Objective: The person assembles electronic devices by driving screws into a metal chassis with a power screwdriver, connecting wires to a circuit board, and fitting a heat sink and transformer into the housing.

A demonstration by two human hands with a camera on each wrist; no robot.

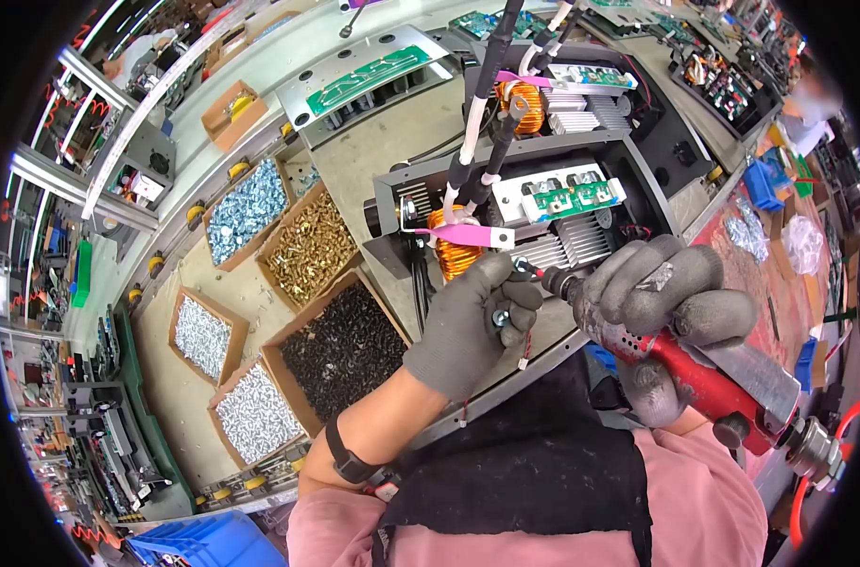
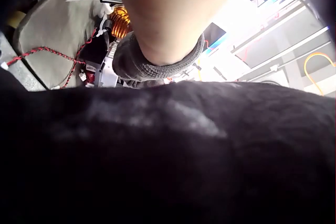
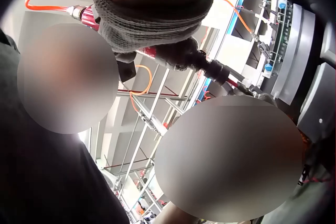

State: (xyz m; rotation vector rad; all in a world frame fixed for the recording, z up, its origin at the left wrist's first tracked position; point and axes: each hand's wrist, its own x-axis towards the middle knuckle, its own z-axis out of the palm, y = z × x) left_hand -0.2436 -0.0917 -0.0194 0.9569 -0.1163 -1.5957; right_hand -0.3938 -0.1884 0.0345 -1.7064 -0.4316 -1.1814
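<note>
My gloved right hand grips a red air screwdriver, its bit pointing left. At the bit's tip is a small bolt, pinched by the thumb and finger of my gloved left hand. Another bolt shows in the curled fingers of that hand. Just beyond lies a dark metal housing with a copper-wound coil, a pink strip ending in a holed metal tab, a green circuit board and silver heat-sink fins. In the left wrist view, forearm and apron hide most of the hand.
Left of the housing stand cardboard boxes of black screws, brass-coloured screws, bluish fasteners and silver screws. Thick black-and-white cables rise over the housing. A second housing sits behind. An orange air hose trails from the screwdriver.
</note>
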